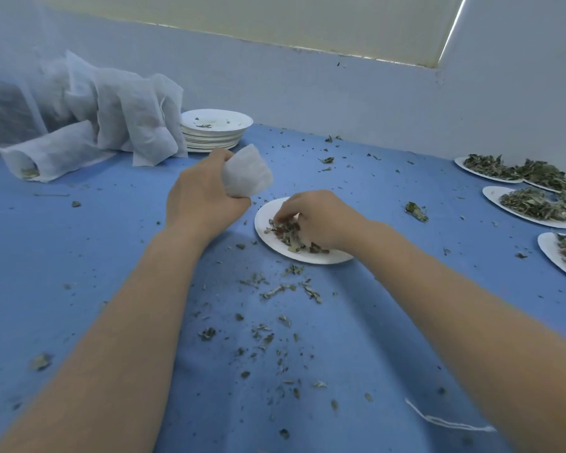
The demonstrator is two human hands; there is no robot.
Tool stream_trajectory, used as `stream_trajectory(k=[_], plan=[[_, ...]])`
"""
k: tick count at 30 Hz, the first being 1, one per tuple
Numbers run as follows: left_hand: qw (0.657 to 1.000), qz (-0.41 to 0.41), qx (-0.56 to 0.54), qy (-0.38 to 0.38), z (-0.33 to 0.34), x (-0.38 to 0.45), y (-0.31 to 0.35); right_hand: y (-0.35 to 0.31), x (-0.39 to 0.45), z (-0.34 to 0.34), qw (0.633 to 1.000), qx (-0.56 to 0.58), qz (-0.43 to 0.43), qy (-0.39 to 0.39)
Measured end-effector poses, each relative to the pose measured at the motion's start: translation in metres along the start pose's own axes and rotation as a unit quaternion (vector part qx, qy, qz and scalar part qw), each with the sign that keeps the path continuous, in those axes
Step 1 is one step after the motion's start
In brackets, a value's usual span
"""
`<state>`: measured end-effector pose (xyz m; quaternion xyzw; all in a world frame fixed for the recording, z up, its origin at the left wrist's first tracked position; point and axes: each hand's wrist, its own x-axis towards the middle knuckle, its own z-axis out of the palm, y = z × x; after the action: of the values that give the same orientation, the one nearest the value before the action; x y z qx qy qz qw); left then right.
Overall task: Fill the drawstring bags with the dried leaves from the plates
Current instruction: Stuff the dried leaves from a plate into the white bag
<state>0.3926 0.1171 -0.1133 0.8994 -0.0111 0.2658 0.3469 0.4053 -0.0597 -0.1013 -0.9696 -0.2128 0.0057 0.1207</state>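
Gathering dried leaves (pixel 290 235) from a white paper plate (pixel 264 220) on the blue counter (pixel 79 256): right hand (pixel 321 220), fingers curled into the pile, pinching a bunch. Left hand (pixel 203 194) holds a white drawstring bag (pixel 247 174) just beside the plate, clenched round it, apparently kept close for a short transfer. Filled plates (pixel 533 204) wait at right; emptied plate stack (pixel 214 130) and spare bags (pixel 111 116) behind.

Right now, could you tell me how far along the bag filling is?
Done: a stack of emptied plates at the back. In hand: left hand grips a bag; right hand gathers leaves from the centre plate. Left: several heaped plates at right.
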Motion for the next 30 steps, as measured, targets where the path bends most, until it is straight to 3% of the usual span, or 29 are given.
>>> stream_trajectory(k=[5,10,16,20,24,26,30], plan=[[1.0,0.003,-0.009,-0.003,0.001,0.0,0.001,0.003,-0.011,-0.009,0.995,0.085,-0.045,0.016],[1.0,-0.002,-0.009,-0.007,0.001,-0.001,0.0,0.014,-0.027,-0.006,0.996,0.004,-0.09,-0.01],[1.0,0.001,-0.002,-0.016,0.003,-0.001,0.0,0.024,-0.034,-0.012,0.997,0.027,-0.072,0.031],[0.999,0.01,0.013,-0.027,0.006,-0.003,0.002,0.018,-0.033,-0.004,0.994,-0.017,-0.107,-0.011],[0.999,0.012,0.022,-0.035,0.007,-0.002,0.001,0.03,-0.041,-0.018,0.998,0.027,-0.053,0.034],[0.999,0.016,0.026,-0.042,0.008,-0.002,0.002,0.036,-0.04,-0.023,0.999,-0.003,-0.003,0.049],[0.997,0.025,0.027,-0.061,0.011,-0.003,0.003,0.03,-0.031,-0.018,0.992,-0.081,0.093,-0.025]])
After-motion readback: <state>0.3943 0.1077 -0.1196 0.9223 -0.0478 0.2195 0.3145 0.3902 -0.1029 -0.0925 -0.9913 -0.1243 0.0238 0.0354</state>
